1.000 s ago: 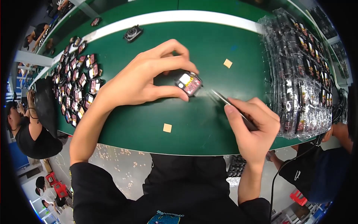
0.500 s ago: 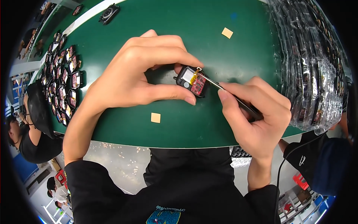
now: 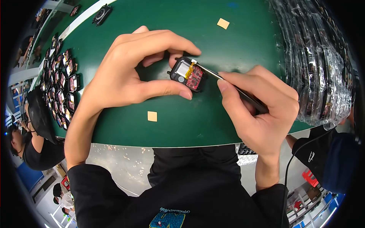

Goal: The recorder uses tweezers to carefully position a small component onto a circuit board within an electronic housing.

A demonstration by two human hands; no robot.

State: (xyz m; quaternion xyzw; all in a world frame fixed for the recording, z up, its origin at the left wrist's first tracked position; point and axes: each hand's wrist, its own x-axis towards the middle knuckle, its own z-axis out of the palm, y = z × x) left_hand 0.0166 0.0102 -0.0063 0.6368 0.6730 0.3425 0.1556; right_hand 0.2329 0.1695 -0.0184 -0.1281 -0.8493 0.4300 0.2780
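An opened smartwatch case (image 3: 187, 74) rests between the thumb and fingers of my left hand (image 3: 131, 72). Its black shell shows a silver battery, yellow tape and a red circuit board. My left index finger is lifted off the case, past its far edge. In my right hand (image 3: 262, 108) is a pair of slim tweezers (image 3: 213, 73), silver toward the tip and dark at the grip. The tip meets a small white piece at the case's upper edge, by the yellow tape; whether it pinches that piece is too small to tell.
Many similar opened watch cases (image 3: 61, 85) crowd the table's left side. A closed watch (image 3: 102, 15) lies at the far left. Two beige squares (image 3: 152, 116) lie on the green table (image 3: 182, 131). Stacked clear plastic trays (image 3: 313, 68) line the right. Other people sit on both sides.
The whole view has shifted slightly, so the table things sit further left and up. My left index finger has moved away from the case. The tweezers stay at its upper edge.
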